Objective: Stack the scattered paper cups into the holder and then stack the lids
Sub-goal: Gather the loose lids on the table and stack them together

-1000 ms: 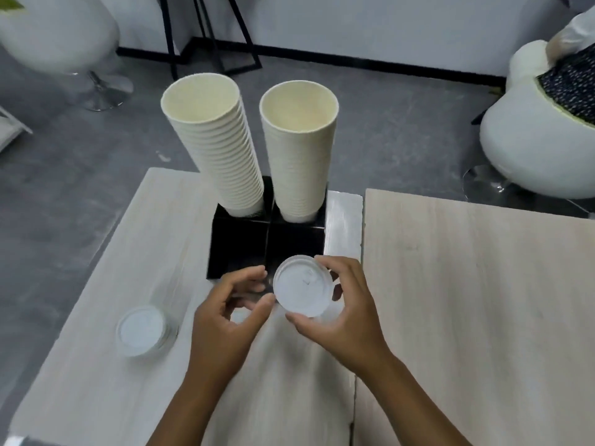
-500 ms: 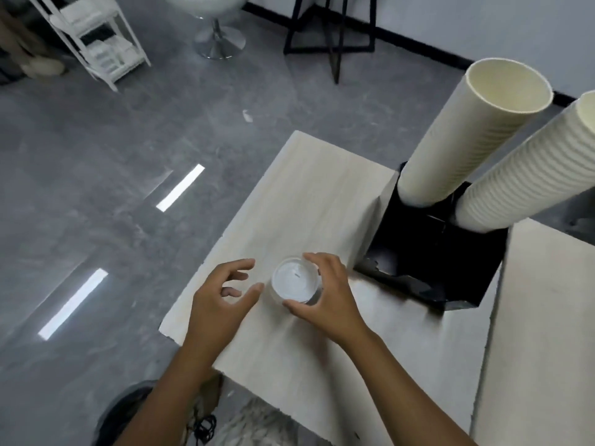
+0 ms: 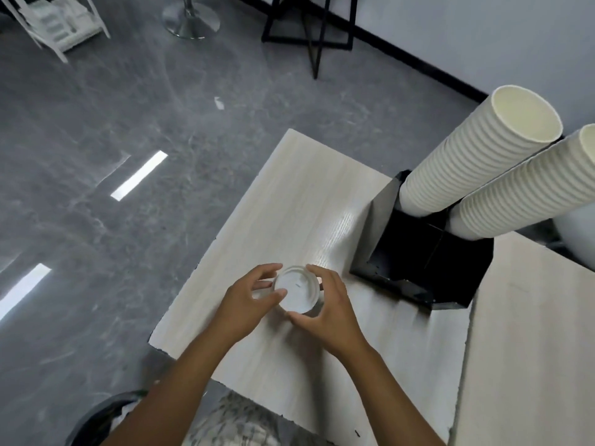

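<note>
A stack of white plastic lids (image 3: 297, 292) sits on the pale wood table (image 3: 309, 194) near its left front part. My right hand (image 3: 331, 309) curls round the stack's right and near side. My left hand (image 3: 249, 299) curls round its left side, thumb on the top lid's edge. To the right, a black holder (image 3: 415, 252) carries two tall stacks of cream paper cups, the left stack (image 3: 476, 156) and the right stack (image 3: 528, 191), both leaning toward the upper right in the view.
A second pale table (image 3: 531, 342) adjoins on the right. The grey floor lies beyond the table's left edge. A black metal stand (image 3: 315, 33), a chair base (image 3: 190, 20) and a white rack (image 3: 61, 27) stand farther back.
The view swung left and the right hand carried the lid from in front of the holder down onto the lid stack. My left hand has closed in on the stack's left side.
</note>
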The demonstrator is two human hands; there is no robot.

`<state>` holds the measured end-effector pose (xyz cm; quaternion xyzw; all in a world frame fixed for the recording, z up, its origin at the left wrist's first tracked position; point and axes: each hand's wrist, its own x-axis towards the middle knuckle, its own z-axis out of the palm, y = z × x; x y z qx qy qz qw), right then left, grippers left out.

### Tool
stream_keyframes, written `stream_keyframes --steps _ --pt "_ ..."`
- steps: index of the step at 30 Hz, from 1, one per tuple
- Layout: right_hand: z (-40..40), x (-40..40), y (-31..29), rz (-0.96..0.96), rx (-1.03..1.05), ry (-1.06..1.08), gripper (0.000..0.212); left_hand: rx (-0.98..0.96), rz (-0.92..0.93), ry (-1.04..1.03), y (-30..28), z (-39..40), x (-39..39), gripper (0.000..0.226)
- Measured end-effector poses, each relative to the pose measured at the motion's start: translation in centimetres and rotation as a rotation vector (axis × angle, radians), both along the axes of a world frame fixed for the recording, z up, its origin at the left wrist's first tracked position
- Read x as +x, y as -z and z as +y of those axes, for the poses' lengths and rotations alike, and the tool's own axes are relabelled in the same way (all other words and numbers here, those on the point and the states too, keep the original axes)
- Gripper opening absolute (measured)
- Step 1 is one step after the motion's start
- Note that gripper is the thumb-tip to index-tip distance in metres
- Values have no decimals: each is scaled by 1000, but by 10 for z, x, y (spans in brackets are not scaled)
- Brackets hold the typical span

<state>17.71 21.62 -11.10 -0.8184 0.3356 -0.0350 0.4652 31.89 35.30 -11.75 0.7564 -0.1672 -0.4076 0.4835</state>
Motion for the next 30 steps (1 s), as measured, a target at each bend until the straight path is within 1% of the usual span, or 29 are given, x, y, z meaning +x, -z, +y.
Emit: stream_keyframes --steps 4,7,9,12,14,16,19,22,25,27,28,30 --pt "6 -6 -1 -20 176 82 86 7 22 30 5 1 4 47" --pt "12 -9 -2 -56 270 158 77 13 40 66 10 1 7 48" --pt "16 -8 0 -83 309 211 70 3 124 60 11 0 8 46" --pt "22 -7 2 -114 351 252 70 -45 250 36 5 -4 6 42" --pt "23 -10 -1 -143 384 273 71 -80 285 33 -2 -6 3 41" --pt "22 -17 -10 -175 411 308 71 -106 282 50 -12 -10 0 41" --pt "14 -40 -35 -237 394 395 71 -167 267 86 -34 -27 -12 42" --pt "2 -72 -65 -321 307 504 66 -238 247 152 -61 -57 -37 43" --pt "-18 -101 -88 -393 240 643 51 -296 195 242 -83 -97 -69 46" --pt "-37 -116 -96 -471 262 780 34 -321 194 280 -92 -124 -89 41" --pt "-48 -122 -99 -503 275 854 29 -330 201 293 -96 -138 -99 38" --pt "-72 -133 -105 -530 281 963 28 -327 205 294 -100 -164 -117 33"
